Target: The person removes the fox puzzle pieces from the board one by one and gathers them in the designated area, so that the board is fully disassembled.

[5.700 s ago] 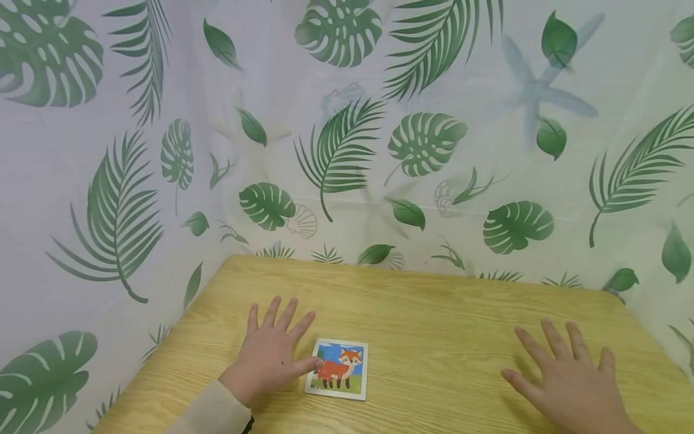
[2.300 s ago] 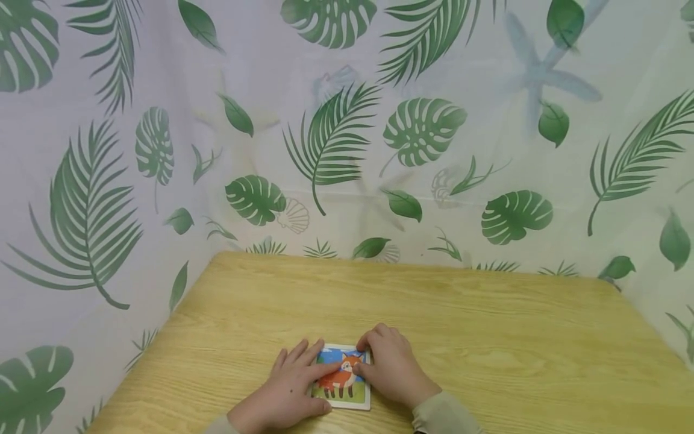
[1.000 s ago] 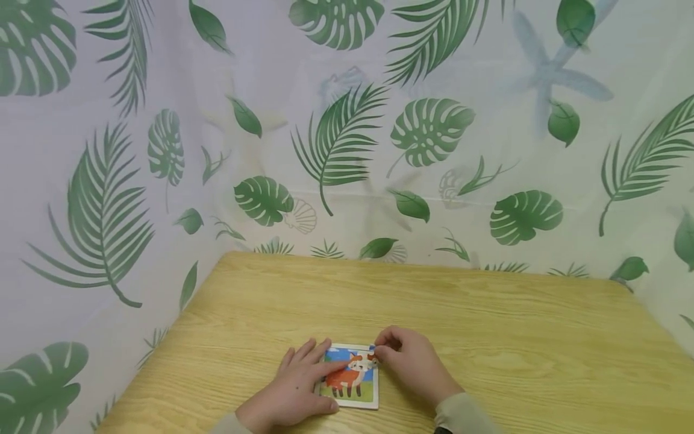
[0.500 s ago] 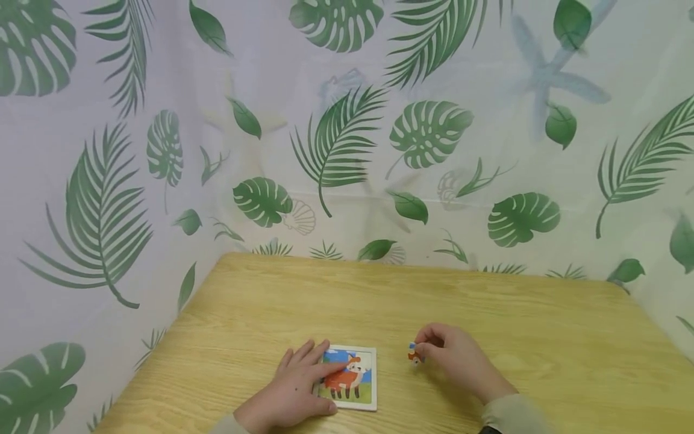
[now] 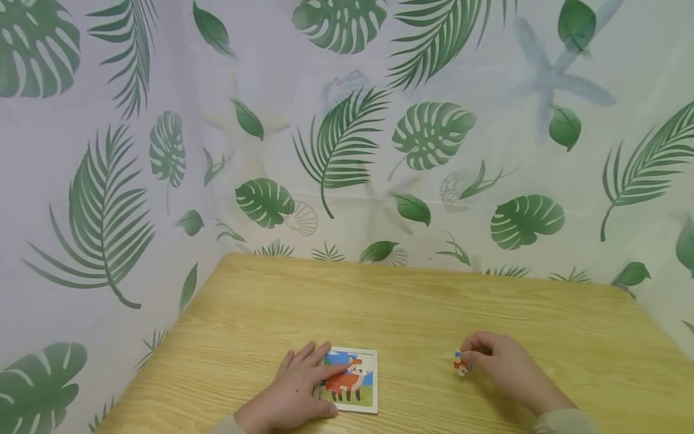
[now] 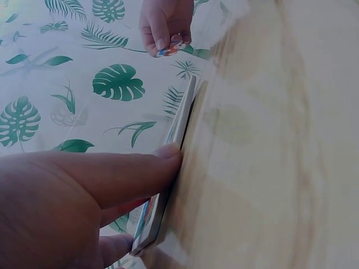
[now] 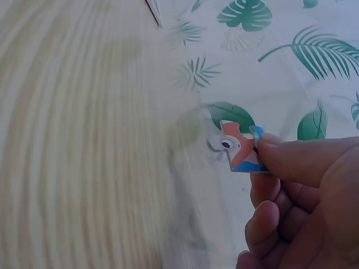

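A square fox jigsaw puzzle (image 5: 362, 395) with a white border lies on the table. At its upper right a pale gap shows where part of the fox's face is absent. My left hand (image 5: 298, 389) rests over the puzzle's left side, index finger stretched across the picture and thumb at the near edge. The left wrist view has the thumb against the border (image 6: 184, 117). Well to the right, my right hand (image 5: 512, 369) pinches a puzzle piece (image 7: 240, 148) between thumb and fingers. An eye, orange fur and blue patches are printed on this piece.
The wooden table (image 5: 423, 301) runs back to a white curtain (image 5: 358, 144) printed with green leaves, which also hangs along the left side. Bare tabletop lies between the puzzle and my right hand.
My right hand came in to the puzzle, lifted a piece from its upper right and carried it rightward. My left hand moved onto the puzzle and has since stayed there.
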Action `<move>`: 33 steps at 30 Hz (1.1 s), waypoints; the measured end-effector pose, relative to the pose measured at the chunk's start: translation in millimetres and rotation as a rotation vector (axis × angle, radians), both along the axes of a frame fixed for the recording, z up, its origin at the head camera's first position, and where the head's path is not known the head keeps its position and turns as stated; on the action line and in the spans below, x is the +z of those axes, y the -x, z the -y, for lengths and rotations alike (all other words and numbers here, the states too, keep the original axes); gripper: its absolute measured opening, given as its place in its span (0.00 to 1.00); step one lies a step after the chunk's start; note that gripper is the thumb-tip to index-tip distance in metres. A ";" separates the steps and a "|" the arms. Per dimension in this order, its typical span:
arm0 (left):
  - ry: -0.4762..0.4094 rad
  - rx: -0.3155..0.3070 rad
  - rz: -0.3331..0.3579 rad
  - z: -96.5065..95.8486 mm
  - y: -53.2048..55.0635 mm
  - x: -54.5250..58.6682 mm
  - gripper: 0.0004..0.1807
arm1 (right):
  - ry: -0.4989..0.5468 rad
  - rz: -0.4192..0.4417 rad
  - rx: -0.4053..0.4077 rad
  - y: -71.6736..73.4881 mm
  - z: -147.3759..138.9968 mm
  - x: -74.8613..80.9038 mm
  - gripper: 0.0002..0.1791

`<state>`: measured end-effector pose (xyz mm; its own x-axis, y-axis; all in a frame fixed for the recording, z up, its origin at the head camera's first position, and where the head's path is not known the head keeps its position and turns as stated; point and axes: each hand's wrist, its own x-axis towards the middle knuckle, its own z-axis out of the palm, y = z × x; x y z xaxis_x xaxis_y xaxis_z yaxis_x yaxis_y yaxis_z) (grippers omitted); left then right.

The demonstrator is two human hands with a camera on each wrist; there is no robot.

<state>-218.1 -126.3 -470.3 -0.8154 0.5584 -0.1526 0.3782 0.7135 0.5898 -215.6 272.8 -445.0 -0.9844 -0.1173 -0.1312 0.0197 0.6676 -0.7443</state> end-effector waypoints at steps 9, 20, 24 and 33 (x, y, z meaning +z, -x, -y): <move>0.022 -0.005 -0.040 -0.5 -0.1 -1.7 0.38 | 0.013 0.035 -0.015 -9.1 -34.5 -6.3 0.11; 0.024 0.000 -0.041 0.4 0.0 -1.7 0.38 | -0.037 0.037 -0.013 -9.4 -48.5 -18.1 0.14; 0.019 -0.001 -0.037 1.0 0.4 -1.7 0.39 | -0.042 0.032 -0.029 -7.6 -47.8 -21.8 0.14; 0.015 -0.011 -0.043 1.9 -0.2 -1.2 0.39 | -0.083 0.025 -0.035 -4.3 -46.0 -27.7 0.14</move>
<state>-217.9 -128.2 -471.5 -0.8154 0.5651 -0.1259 0.4107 0.7178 0.5623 -211.3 318.8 -472.7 -0.9840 -0.0705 -0.1636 0.0620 0.7253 -0.6856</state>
